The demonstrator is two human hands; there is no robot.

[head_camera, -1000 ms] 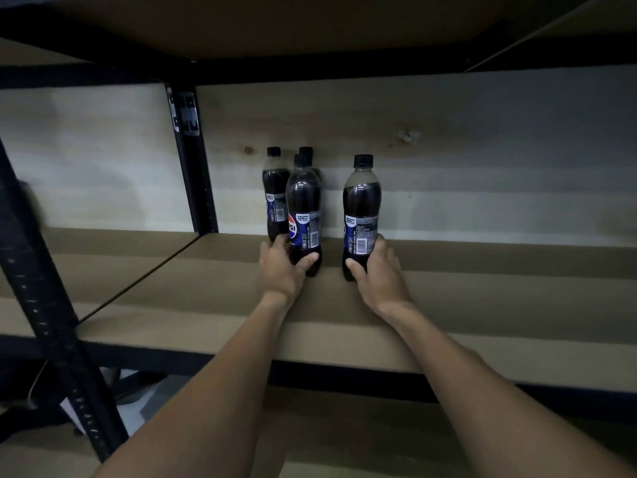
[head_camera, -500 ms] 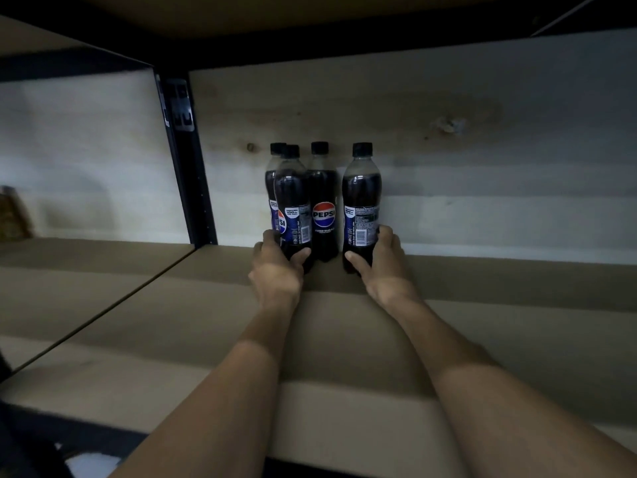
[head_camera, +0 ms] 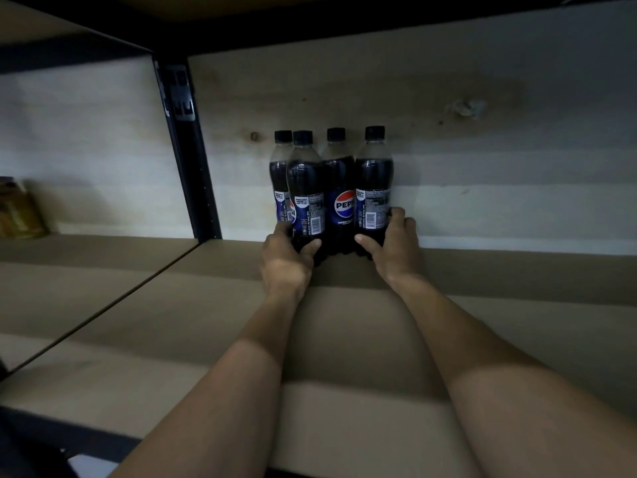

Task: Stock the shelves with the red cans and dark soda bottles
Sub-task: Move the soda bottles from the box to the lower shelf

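Four dark soda bottles stand upright in a tight cluster at the back of the shelf board (head_camera: 206, 322). They're close to the pale back panel (head_camera: 482, 160) and just right of the black upright post (head_camera: 194, 174).

L hand (head_camera: 282, 262) is wrapped round the base of the front-left bottle (head_camera: 306, 188). Thumb is on its right side; other fingers curl round the left, partly hidden.

R hand (head_camera: 396, 251) is clamped low on the right-end bottle (head_camera: 374, 177). Thumb lies across the front near the bottom, and fingers curl round the right side up to abt the label's lower edge.

Btwn those two, a bit further back, the middle bottle (head_camera: 339, 188) shows its Pepsi logo; neither hand grips it. The 4th, the rear-left bottle (head_camera: 280, 174), is half hidden behind the front-left one. All caps are black & on.

Far left, in the next bay, sits a yellowish object (head_camera: 17, 215), too dim to identify.
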